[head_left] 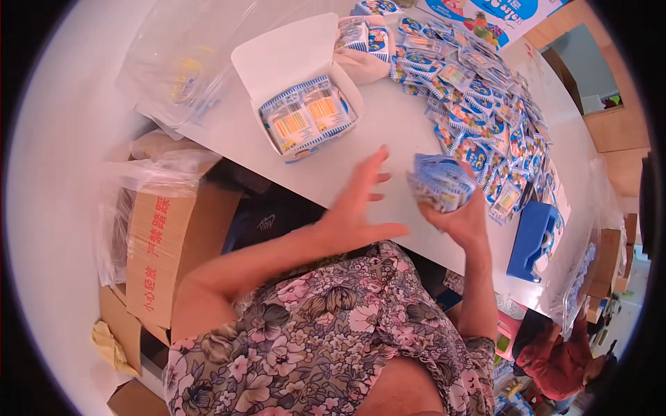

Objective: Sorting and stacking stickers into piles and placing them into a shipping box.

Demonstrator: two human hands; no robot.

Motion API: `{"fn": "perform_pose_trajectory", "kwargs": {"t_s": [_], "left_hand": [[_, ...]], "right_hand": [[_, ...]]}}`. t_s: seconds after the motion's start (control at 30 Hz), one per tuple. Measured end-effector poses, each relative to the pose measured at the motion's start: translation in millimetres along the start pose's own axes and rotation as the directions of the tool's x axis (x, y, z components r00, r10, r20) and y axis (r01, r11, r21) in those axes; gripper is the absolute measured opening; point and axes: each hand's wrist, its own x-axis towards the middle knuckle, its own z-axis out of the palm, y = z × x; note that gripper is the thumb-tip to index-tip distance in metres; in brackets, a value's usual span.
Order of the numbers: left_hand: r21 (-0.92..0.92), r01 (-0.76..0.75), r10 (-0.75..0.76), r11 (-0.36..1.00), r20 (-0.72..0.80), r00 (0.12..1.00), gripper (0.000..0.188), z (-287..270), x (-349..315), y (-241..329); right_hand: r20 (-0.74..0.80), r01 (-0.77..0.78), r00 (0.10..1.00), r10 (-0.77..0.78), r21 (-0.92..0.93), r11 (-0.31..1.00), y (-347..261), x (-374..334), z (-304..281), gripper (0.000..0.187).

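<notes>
My right hand (461, 218) is wrapped round a stack of small blue-and-white packets (441, 182), held just above the white table. To its left, my left hand (357, 215) has its fingers spread and holds nothing; it is apart from the stack and slightly blurred. Beyond my left hand stands a white carton (283, 57) with its lid up. Two side-by-side rows of packets (306, 116) lie inside it. A large heap of loose packets (479, 104) spreads over the table beyond and to the right of my right hand.
Behind the open carton, what looks like another person's hand (364, 67) is by more packets. A blue tape dispenser (531, 243) sits near the right table edge. Clear plastic (187, 69) lies far left; a brown cardboard box (156, 243) stands below. A person in red (558, 364) is at lower right.
</notes>
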Motion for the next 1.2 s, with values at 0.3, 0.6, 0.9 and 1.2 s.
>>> {"fn": "perform_pose_trajectory", "kwargs": {"t_s": [0.3, 0.6, 0.9, 1.2], "left_hand": [[0.561, 0.123, 0.272, 0.818, -0.567, 0.778, 0.129, -134.3, -27.9, -10.1], [0.327, 0.023, 0.116, 0.945, -0.399, 0.91, 0.139, -86.8, 19.3, -18.0], [0.592, 0.166, 0.171, 0.789, -0.47, 0.866, 0.144, -49.8, 19.6, -27.5], [0.785, -0.141, 0.642, 0.603, -0.373, 0.67, 0.127, -47.3, 1.0, -20.0]], "right_hand": [[-0.022, 0.04, 0.993, -0.114, -0.857, 0.515, 23.6, 2.2, 10.5, 0.07], [-0.04, -0.073, 0.997, 0.062, -0.418, 0.906, -40.5, 37.4, 3.8, 0.074], [0.158, 0.19, 0.982, -0.107, -0.746, 0.638, -101.4, 90.7, 107.6, 0.09], [0.304, 0.431, 0.895, -0.325, -0.409, 0.805, -60.5, 107.2, 64.5, 0.08]]}}
